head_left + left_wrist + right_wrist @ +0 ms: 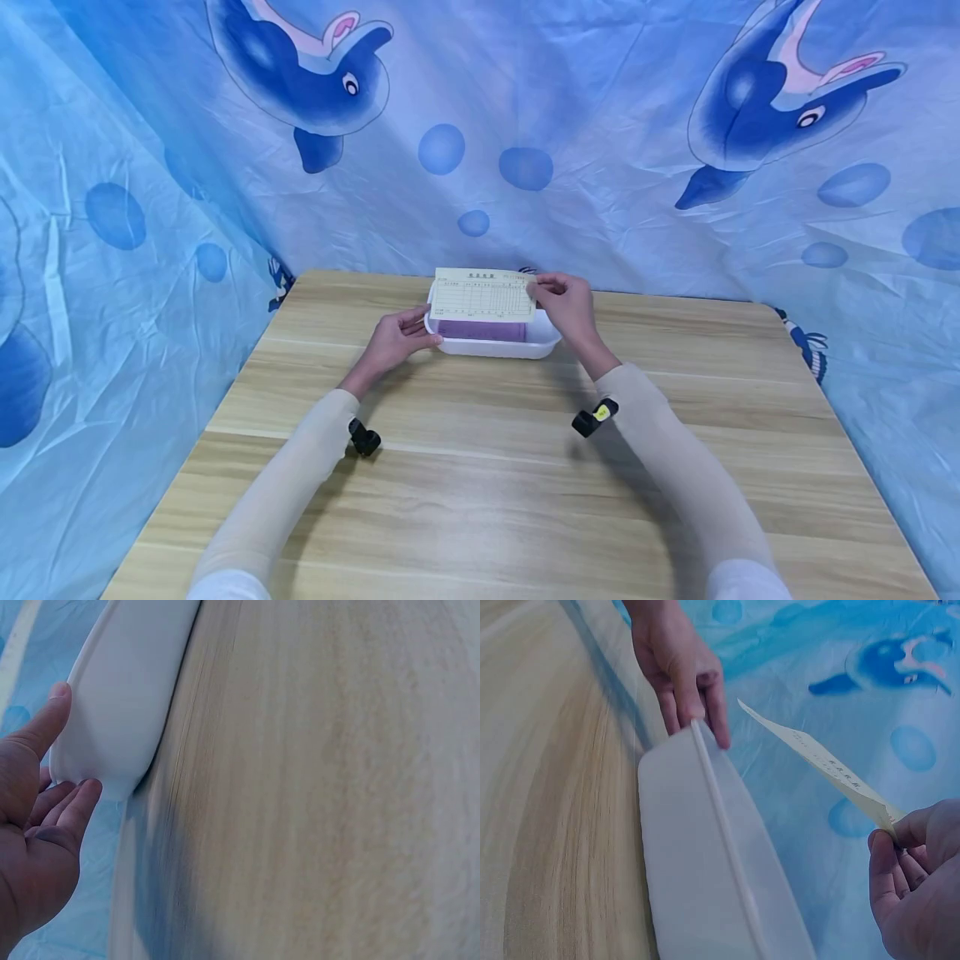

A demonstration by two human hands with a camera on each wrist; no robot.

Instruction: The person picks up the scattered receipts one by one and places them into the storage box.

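Observation:
A white plastic tray stands at the table's far middle with a purple sheet lying in it. My right hand pinches the right top corner of a pale yellow printed form and holds it upright above the tray. In the right wrist view the form hangs edge-on from my right hand, over the tray. My left hand touches the tray's left end with straight fingers. The left wrist view shows my left hand with its thumb along the tray.
The light wooden table stretches toward me from the tray. A blue dolphin-print cloth hangs close behind the tray and along both sides. A small black camera is strapped under each wrist.

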